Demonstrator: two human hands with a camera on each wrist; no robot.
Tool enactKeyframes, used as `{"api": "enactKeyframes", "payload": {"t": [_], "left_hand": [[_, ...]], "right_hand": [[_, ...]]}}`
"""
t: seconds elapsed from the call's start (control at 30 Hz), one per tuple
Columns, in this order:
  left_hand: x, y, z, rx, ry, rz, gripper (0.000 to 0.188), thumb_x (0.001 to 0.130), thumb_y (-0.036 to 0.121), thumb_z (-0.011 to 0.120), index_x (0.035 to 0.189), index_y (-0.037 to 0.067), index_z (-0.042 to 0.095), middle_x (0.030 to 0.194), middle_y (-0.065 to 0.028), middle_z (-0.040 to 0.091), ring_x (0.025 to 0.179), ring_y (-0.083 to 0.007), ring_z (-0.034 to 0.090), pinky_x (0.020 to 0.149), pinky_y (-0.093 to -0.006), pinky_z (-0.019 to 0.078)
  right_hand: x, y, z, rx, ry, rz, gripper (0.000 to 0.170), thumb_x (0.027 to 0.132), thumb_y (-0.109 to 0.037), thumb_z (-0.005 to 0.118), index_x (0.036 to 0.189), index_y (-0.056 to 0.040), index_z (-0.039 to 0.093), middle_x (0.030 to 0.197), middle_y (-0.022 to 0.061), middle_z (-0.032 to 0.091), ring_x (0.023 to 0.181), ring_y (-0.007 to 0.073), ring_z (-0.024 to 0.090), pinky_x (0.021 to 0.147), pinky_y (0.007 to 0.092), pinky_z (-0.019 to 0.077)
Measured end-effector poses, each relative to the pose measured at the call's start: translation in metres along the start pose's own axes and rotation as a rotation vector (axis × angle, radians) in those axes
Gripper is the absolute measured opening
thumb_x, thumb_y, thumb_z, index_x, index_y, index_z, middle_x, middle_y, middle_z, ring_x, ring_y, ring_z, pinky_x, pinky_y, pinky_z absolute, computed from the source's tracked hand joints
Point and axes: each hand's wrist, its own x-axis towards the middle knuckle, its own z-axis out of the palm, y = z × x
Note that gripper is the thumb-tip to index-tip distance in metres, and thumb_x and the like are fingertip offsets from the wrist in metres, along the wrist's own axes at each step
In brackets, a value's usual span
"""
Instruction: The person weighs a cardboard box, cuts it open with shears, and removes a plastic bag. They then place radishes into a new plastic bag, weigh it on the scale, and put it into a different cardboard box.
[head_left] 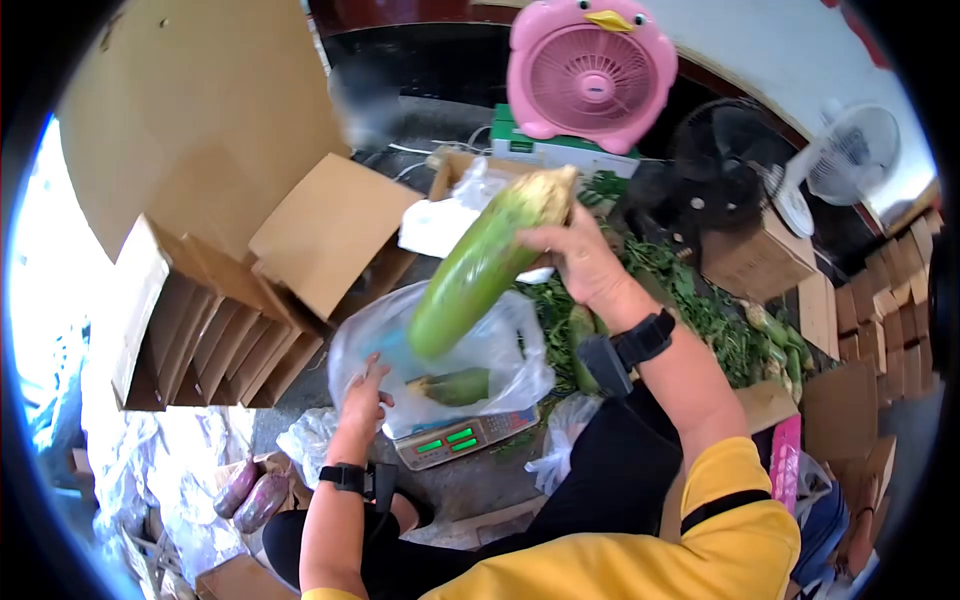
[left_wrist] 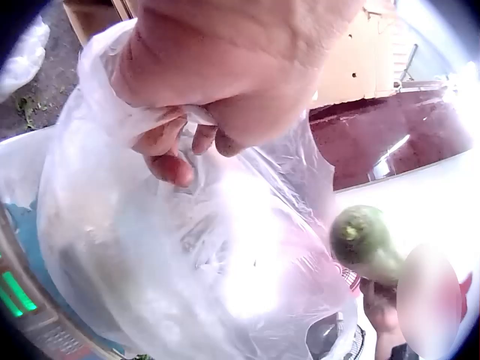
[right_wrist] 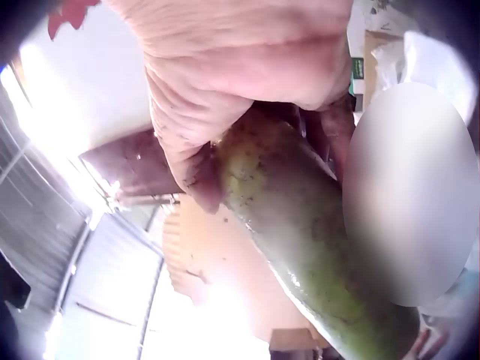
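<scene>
The right hand (head_left: 580, 258) grips a large green radish (head_left: 472, 265) by its pale stem end and holds it tilted above a clear plastic bag (head_left: 520, 350). In the right wrist view the thumb and fingers of the hand (right_wrist: 247, 75) wrap the radish (right_wrist: 300, 217). The left hand (head_left: 365, 400) is at the bag's left edge; in the left wrist view its curled fingers (left_wrist: 174, 166) pinch the plastic (left_wrist: 112, 225). Another green radish (head_left: 458, 387) lies in the bag, which rests on a digital scale (head_left: 455, 440) with lit green displays.
Cardboard boxes (head_left: 330, 235) stand at the left. Behind are a pink fan (head_left: 594, 88) and a black fan (head_left: 715, 150). Leafy greens (head_left: 690, 300) and more radishes (head_left: 775, 335) lie at the right. Purple vegetables (head_left: 262, 502) sit at the lower left.
</scene>
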Motion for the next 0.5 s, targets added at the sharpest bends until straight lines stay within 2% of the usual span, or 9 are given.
{"api": "enactKeyframes", "payload": {"t": [0.03, 0.1, 0.17, 0.2, 0.23, 0.33, 0.4, 0.47, 0.5], "left_hand": [[-0.003, 0.001, 0.000, 0.057, -0.022, 0.013, 0.048, 0.090, 0.033, 0.044, 0.133, 0.014, 0.040, 0.120, -0.0075, 0.052, 0.055, -0.0103, 0.050, 0.041, -0.0198, 0.0306], [-0.008, 0.002, 0.001, 0.145, -0.078, 0.043, 0.045, 0.093, 0.031, 0.042, 0.134, 0.011, 0.038, 0.116, -0.0061, 0.053, 0.055, -0.0101, 0.049, 0.042, -0.0197, 0.0303], [-0.015, 0.008, 0.004, 0.140, -0.105, 0.041, 0.044, 0.094, 0.029, 0.042, 0.133, 0.009, 0.039, 0.116, -0.0063, 0.053, 0.055, -0.0103, 0.050, 0.042, -0.0196, 0.0314], [-0.018, 0.010, 0.005, 0.134, -0.105, 0.068, 0.042, 0.092, 0.022, 0.044, 0.131, 0.007, 0.042, 0.113, -0.0059, 0.055, 0.053, -0.0102, 0.052, 0.039, -0.0193, 0.0321], [-0.022, 0.012, 0.008, 0.125, -0.112, 0.119, 0.040, 0.092, 0.023, 0.045, 0.127, 0.005, 0.045, 0.106, -0.0052, 0.057, 0.054, -0.0108, 0.053, 0.039, -0.0195, 0.0319], [-0.016, 0.006, 0.009, 0.115, 0.002, 0.120, 0.024, 0.088, 0.019, 0.044, 0.105, 0.002, 0.050, 0.087, -0.0071, 0.058, 0.053, -0.0112, 0.052, 0.038, -0.0201, 0.0308], [-0.005, -0.001, 0.001, 0.082, 0.035, 0.086, 0.011, 0.084, 0.014, 0.044, 0.091, 0.006, 0.047, 0.070, -0.0037, 0.054, 0.046, -0.0094, 0.045, 0.037, -0.0208, 0.0275], [0.002, -0.004, -0.004, 0.085, 0.002, 0.097, 0.012, 0.083, 0.013, 0.044, 0.093, 0.007, 0.048, 0.068, -0.0024, 0.052, 0.045, -0.0088, 0.043, 0.037, -0.0210, 0.0265], [0.004, -0.005, -0.003, 0.079, -0.020, 0.112, 0.013, 0.083, 0.013, 0.045, 0.095, 0.008, 0.049, 0.066, -0.0011, 0.051, 0.043, -0.0082, 0.040, 0.037, -0.0211, 0.0255]], "right_hand": [[-0.007, -0.018, -0.008, 0.015, 0.036, 0.011, 0.049, 0.069, -0.008, 0.069, 0.112, -0.0040, 0.047, 0.097, 0.0086, 0.060, 0.083, 0.0199, 0.063, 0.059, 0.0325, 0.0565], [-0.019, -0.045, -0.038, 0.007, 0.089, -0.097, 0.045, 0.070, -0.010, 0.068, 0.110, -0.0042, 0.047, 0.097, 0.0086, 0.060, 0.081, 0.0199, 0.063, 0.058, 0.0323, 0.0562], [-0.040, -0.079, -0.061, -0.104, 0.240, -0.192, 0.042, 0.071, -0.011, 0.067, 0.108, -0.0041, 0.048, 0.096, 0.0081, 0.060, 0.078, 0.0193, 0.063, 0.057, 0.0317, 0.0559], [-0.048, -0.089, -0.083, -0.194, 0.290, -0.226, 0.042, 0.071, -0.012, 0.067, 0.107, -0.0038, 0.048, 0.094, 0.0079, 0.060, 0.078, 0.0190, 0.063, 0.057, 0.0317, 0.0558], [-0.059, -0.100, -0.101, -0.219, 0.305, -0.247, 0.043, 0.070, -0.014, 0.068, 0.107, -0.0041, 0.047, 0.093, 0.0082, 0.060, 0.077, 0.0181, 0.063, 0.057, 0.0320, 0.0558], [-0.091, -0.116, -0.157, -0.445, 0.490, -0.302, 0.048, 0.067, -0.015, 0.071, 0.107, -0.0037, 0.047, 0.093, 0.0079, 0.059, 0.079, 0.0173, 0.061, 0.056, 0.0318, 0.0545], [-0.117, -0.110, -0.190, -0.525, 0.592, -0.247, 0.051, 0.066, -0.015, 0.072, 0.108, -0.0027, 0.047, 0.094, 0.0079, 0.058, 0.081, 0.0180, 0.061, 0.058, 0.0325, 0.0541], [-0.139, -0.107, -0.209, -0.655, 0.751, -0.082, 0.054, 0.063, -0.014, 0.073, 0.108, -0.0006, 0.046, 0.095, 0.0089, 0.058, 0.085, 0.0212, 0.060, 0.065, 0.0342, 0.0526], [-0.151, -0.101, -0.223, -0.653, 0.756, -0.078, 0.054, 0.063, -0.014, 0.073, 0.108, -0.0006, 0.046, 0.095, 0.0089, 0.058, 0.085, 0.0212, 0.060, 0.065, 0.0342, 0.0526]]}}
